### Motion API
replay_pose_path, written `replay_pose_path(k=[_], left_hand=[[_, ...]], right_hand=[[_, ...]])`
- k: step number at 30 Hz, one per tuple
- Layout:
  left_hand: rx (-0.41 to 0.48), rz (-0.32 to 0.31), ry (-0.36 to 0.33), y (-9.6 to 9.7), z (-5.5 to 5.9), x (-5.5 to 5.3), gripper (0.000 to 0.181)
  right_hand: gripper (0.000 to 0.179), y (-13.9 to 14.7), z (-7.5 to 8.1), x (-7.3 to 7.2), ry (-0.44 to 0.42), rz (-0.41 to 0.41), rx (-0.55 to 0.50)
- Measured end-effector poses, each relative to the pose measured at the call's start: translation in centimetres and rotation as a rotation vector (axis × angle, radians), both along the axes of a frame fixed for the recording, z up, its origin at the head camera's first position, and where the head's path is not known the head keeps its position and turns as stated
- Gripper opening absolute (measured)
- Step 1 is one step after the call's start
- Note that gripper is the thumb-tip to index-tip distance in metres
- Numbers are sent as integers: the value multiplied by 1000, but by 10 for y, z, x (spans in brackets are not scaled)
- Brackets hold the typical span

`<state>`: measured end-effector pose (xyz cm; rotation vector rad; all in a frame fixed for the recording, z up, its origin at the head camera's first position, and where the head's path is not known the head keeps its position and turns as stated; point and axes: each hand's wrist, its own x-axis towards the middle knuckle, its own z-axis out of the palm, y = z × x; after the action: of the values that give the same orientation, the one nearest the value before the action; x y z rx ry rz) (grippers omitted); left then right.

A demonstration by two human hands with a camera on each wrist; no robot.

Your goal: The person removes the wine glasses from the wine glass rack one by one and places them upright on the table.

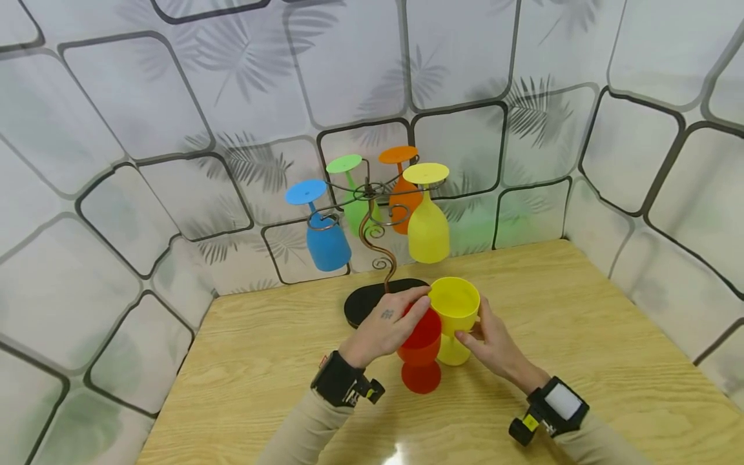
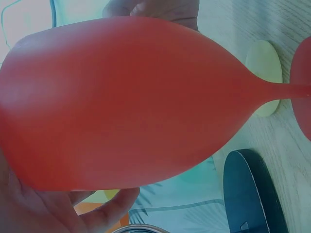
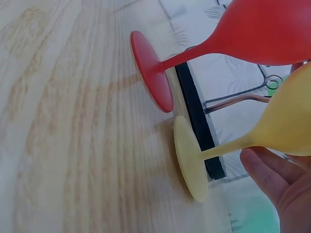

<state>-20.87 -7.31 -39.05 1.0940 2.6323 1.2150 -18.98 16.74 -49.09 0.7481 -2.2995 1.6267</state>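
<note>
A red goblet (image 1: 420, 345) stands upright at the table's middle, with a yellow goblet (image 1: 455, 307) close beside it on the right. My left hand (image 1: 386, 323) holds the red goblet by its bowl near the rim. Its fingers lie partly hidden behind the bowl, and two fingertips reach the yellow rim. In the left wrist view the red bowl (image 2: 131, 102) fills most of the picture. My right hand (image 1: 494, 342) grips the yellow goblet low on its bowl, the thumb at the near side. The right wrist view shows the yellow foot (image 3: 190, 158) at the tabletop.
Behind the hands stands a scrolled metal rack (image 1: 380, 248) on a black base (image 1: 357, 303). Upside down on it hang a blue goblet (image 1: 328, 245), a green goblet (image 1: 354, 210), an orange goblet (image 1: 403, 200) and another yellow goblet (image 1: 429, 232). Patterned cloth surrounds the wooden table (image 1: 232, 387).
</note>
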Motion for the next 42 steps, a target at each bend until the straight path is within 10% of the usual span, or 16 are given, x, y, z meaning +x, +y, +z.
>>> replay_pose_path(k=[20, 27, 33, 42], left_hand=[[16, 33, -33, -4, -1, 1, 51], [162, 228, 81, -23, 6, -4, 36], [406, 416, 327, -46, 9, -12, 18], [619, 690, 488, -79, 14, -43, 34]], right_hand=[[73, 0, -3, 4, 27, -77, 99], [81, 3, 0, 3, 125, -122, 106], [78, 8, 8, 2, 235, -148, 73], [80, 9, 29, -1, 349, -151, -30]])
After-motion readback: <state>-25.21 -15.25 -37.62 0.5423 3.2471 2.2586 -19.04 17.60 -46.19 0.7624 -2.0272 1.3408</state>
